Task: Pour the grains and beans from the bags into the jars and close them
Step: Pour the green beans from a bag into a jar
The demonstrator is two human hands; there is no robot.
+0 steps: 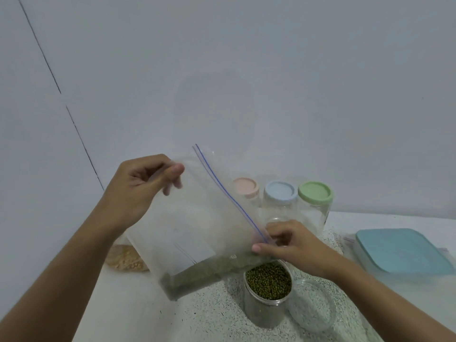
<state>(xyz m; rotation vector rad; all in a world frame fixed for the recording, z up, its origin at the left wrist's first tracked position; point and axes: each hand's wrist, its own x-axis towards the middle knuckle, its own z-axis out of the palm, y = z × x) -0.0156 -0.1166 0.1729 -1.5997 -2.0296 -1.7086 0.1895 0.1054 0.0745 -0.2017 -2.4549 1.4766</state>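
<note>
A clear zip bag with a blue zip line hangs tilted above the counter, green mung beans gathered along its lower edge. My left hand pinches its upper corner. My right hand pinches its lower corner by the zip, just over an open clear jar filled with green beans. The jar's clear lid lies on the counter to its right.
Three lidded glass jars stand at the back: pink, blue, green. A bag of tan grains lies behind the zip bag at the left. A box with a teal lid sits at the right on the speckled counter.
</note>
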